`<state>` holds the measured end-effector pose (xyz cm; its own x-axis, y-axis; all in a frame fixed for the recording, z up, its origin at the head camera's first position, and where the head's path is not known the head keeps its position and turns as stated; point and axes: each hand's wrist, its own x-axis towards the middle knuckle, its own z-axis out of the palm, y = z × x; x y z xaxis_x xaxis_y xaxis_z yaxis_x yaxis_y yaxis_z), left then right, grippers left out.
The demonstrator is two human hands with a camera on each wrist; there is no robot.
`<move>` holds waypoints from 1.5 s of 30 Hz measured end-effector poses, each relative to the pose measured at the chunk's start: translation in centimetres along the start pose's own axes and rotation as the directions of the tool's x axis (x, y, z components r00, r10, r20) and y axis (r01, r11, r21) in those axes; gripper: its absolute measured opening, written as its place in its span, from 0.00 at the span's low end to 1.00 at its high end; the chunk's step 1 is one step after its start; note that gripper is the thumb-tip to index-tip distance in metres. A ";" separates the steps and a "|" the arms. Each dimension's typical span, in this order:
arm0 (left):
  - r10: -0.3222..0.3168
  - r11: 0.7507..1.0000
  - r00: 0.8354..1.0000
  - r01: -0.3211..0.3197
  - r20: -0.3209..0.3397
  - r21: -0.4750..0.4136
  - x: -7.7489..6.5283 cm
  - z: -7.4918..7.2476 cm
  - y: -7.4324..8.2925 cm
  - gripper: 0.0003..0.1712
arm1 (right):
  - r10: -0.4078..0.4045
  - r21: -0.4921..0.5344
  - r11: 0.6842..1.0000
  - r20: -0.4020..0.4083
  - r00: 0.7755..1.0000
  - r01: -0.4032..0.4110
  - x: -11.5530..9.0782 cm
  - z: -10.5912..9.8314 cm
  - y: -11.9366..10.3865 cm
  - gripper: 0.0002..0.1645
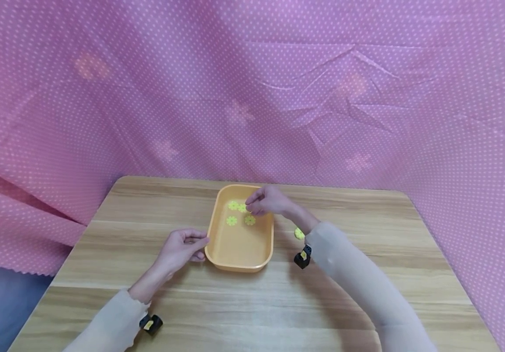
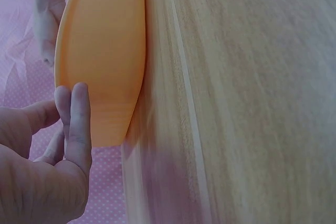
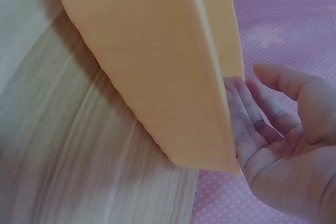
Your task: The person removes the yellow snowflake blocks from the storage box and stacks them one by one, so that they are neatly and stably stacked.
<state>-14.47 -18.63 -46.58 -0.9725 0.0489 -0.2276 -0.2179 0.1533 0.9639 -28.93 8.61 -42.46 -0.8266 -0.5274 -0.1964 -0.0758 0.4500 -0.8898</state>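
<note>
An orange rectangular tray [image 1: 236,249] lies on the wooden table, its long sides running away from me. Several flat yellow flower-shaped pieces [image 1: 231,221] lie in its far half. My left hand [image 1: 179,252] holds the tray's near left rim, fingers against the outer wall in the left wrist view. Over the far right part of the tray is my right hand [image 1: 270,200], fingers loosely bent beside the flower pieces. In the right wrist view its thumb stands apart from the fingers, with nothing seen between them; the tray wall hides part of the fingers.
Another round yellow piece [image 1: 298,233] lies on the table right of the tray, partly covered by my right wrist. Black wrist cameras [image 1: 302,258] hang below both cuffs. A pink dotted cloth [image 1: 252,98] hangs behind the table [image 1: 243,308] and along its sides.
</note>
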 end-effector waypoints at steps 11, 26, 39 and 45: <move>-0.006 1.000 1.000 0.006 0.009 -0.012 0.3 -0.2 0.1 0.19 | 0.007 -0.158 0.987 0.070 0.998 0.004 2.3 -0.6 -0.4 0.14; -0.012 1.000 1.000 0.012 0.009 -0.014 0.4 -0.2 0.1 0.20 | 0.036 -0.453 0.890 0.184 0.982 0.053 3.6 -0.2 -0.9 0.05; -0.023 1.000 1.000 0.024 0.009 -0.021 0.4 -0.1 0.1 0.19 | 0.138 -0.582 0.812 0.132 0.982 -0.036 3.6 0.3 -1.1 0.05; -0.019 1.000 1.000 0.019 0.005 -0.020 0.4 -0.2 0.1 0.19 | 0.155 -0.599 0.800 0.154 0.976 -0.033 4.0 0.9 -1.1 0.03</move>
<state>-14.89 -18.75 -46.51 -0.9677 0.0511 -0.2468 -0.2382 0.1348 0.9618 -31.63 5.36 -42.66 -0.7328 -0.5557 -0.3928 -0.3673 0.8089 -0.4591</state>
